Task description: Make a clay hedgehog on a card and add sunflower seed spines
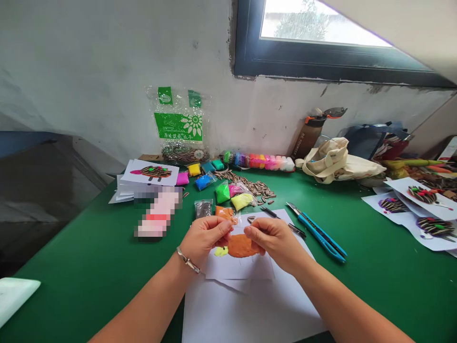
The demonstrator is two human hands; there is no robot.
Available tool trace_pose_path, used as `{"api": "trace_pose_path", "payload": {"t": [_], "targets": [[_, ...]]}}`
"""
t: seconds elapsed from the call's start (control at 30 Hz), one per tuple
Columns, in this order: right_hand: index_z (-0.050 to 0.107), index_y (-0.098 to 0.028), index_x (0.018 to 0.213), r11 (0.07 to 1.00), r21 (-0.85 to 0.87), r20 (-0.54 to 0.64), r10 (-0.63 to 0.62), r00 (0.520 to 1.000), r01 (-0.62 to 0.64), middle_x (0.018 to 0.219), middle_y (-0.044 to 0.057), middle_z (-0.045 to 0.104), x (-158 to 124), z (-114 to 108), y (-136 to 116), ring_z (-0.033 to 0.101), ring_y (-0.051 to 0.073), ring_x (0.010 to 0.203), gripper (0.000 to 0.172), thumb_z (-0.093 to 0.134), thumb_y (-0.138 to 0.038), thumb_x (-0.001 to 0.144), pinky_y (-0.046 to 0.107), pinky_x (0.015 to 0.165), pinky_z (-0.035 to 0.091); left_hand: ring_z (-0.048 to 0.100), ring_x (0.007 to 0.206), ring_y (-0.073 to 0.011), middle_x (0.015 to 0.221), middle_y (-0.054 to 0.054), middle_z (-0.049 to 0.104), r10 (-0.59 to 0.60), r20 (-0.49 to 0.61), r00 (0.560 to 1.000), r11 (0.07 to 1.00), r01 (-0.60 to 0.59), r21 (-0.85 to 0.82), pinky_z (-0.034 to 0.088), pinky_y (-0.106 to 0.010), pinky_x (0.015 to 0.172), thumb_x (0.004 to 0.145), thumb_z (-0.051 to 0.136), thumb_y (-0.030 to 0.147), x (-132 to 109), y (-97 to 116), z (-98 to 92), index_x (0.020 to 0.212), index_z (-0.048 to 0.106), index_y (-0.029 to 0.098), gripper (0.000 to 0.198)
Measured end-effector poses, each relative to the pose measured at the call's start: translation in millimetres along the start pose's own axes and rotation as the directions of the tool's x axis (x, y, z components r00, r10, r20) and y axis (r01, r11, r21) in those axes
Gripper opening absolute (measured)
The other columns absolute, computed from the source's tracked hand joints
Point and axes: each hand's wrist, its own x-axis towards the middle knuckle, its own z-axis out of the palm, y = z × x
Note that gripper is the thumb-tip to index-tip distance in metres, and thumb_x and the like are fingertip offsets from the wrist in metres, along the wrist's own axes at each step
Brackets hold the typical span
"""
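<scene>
Over a sheet of white paper (pixel 237 272), both hands are raised with thumb and fingertips pinched. My left hand (pixel 209 233), with a silver bracelet at the wrist, is closed; whatever lies between its fingertips is too small to make out. My right hand (pixel 269 237) faces it a short gap away, also closed, its contents hidden. Below them, a flat orange clay shape (pixel 241 246) with a yellow clay head (pixel 221 251) sits on the paper, thin drawn lines under it. Just behind the left fingers lies a clear bag of orange clay (pixel 225 213).
Past the hands are a bag of black clay (pixel 203 208), loose sunflower seeds (pixel 259 188), a black pen (pixel 296 229) and a blue utility knife (pixel 317 233). Finished seed pictures are at left (pixel 157 172) and right (pixel 433 226). A seed bag (pixel 180 128) leans on the wall.
</scene>
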Motion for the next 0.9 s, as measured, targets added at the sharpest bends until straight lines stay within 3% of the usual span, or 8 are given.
{"api": "trace_pose_path", "payload": {"t": [0.1,0.2,0.3,0.6,0.77,0.9], "targets": [[0.057,-0.016,0.060,0.999,0.030,-0.009,-0.018,1.000,0.019,0.052,-0.004,0.050,-0.1,0.0,0.4,0.044,0.007,0.048,0.028,0.063,-0.036,0.078,0.020,0.046,0.036,0.055,0.054,-0.0080,0.058,0.000,0.064,0.008,-0.015,1.000,1.000,-0.008,-0.010,0.045,-0.019,0.056,0.056,0.083,0.046,0.4,0.1,0.1,0.068,0.070,0.014,0.036],[0.065,-0.016,0.075,0.998,0.060,-0.022,-0.033,0.999,0.034,0.068,0.000,0.061,0.0,1.6,1.8,0.056,0.012,0.062,0.017,0.065,-0.033,0.075,0.024,0.058,0.046,0.059,0.062,-0.0103,0.067,-0.001,0.068,0.004,-0.023,1.000,1.000,-0.005,-0.025,0.048,-0.021,0.063,0.052,0.086,0.042,0.8,-0.4,-0.1,0.076,0.073,0.015,0.039],[0.068,-0.016,0.087,0.998,0.054,-0.034,-0.031,0.999,0.033,0.081,0.004,0.067,0.3,3.0,2.6,0.062,0.016,0.074,0.020,0.065,-0.032,0.075,0.028,0.069,0.049,0.061,0.067,-0.0117,0.070,-0.002,0.070,-0.007,-0.004,1.000,1.000,0.007,-0.027,0.050,-0.023,0.068,0.052,0.086,0.041,1.1,-1.0,-0.5,0.081,0.074,0.016,0.041],[0.059,-0.016,0.062,0.999,0.038,0.002,-0.005,1.000,0.005,0.057,-0.002,0.056,-0.1,0.2,0.6,0.050,0.008,0.049,0.028,0.063,-0.038,0.079,0.021,0.048,0.042,0.052,0.049,-0.0076,0.054,0.001,0.061,0.033,0.005,0.999,0.999,-0.033,0.030,0.043,-0.019,0.050,0.056,0.082,0.049,2.5,-1.7,-1.4,0.067,0.069,0.013,0.040],[0.067,-0.017,0.078,0.994,0.104,-0.023,-0.024,0.999,0.026,0.071,0.001,0.064,1.8,1.5,3.5,0.059,0.013,0.066,0.016,0.067,-0.032,0.075,0.024,0.062,0.048,0.062,0.062,-0.0135,0.068,-0.003,0.070,0.017,-0.003,1.000,1.000,-0.017,0.021,0.050,-0.024,0.061,0.055,0.084,0.040,2.2,-3.3,-1.9,0.077,0.071,0.014,0.036],[0.068,-0.018,0.088,0.996,0.087,-0.016,-0.029,0.999,0.030,0.081,0.003,0.068,1.6,3.5,8.3,0.064,0.016,0.073,0.018,0.066,-0.031,0.076,0.029,0.070,0.050,0.065,0.067,-0.0169,0.072,-0.006,0.072,0.033,0.003,0.999,0.998,-0.033,0.052,0.053,-0.029,0.067,0.057,0.082,0.038,2.5,-3.4,-2.6,0.081,0.071,0.014,0.035]]}}
